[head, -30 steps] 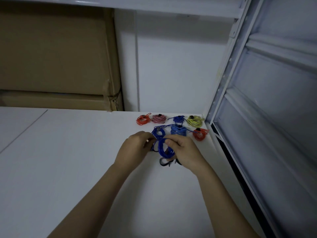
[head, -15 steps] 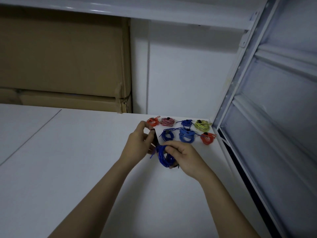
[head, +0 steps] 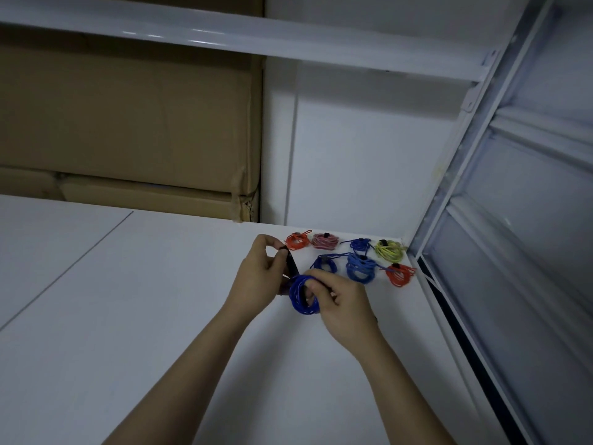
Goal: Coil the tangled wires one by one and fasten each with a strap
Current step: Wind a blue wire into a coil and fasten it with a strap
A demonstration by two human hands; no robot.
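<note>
A coiled dark blue wire [head: 303, 295] is gripped by the right hand [head: 340, 301] above the white tabletop [head: 128, 316]. A black strap [head: 291, 264], running up from the coil, is pinched at its upper end by the left hand [head: 261, 277].

A white table [head: 112, 316] is seen in the lower part of the view, and a thin dark seam line is drawn across its left side. Behind the table, large brown cardboard boxes [head: 128, 123] are stacked against the wall, one on the other. A white wall panel [head: 369, 162] is placed beside them. Above, a white shelf beam [head: 224, 36] is fixed. At the right, a white metal frame [head: 455, 194] is slanted, with grey panels [head: 529, 236] behind it.
</note>
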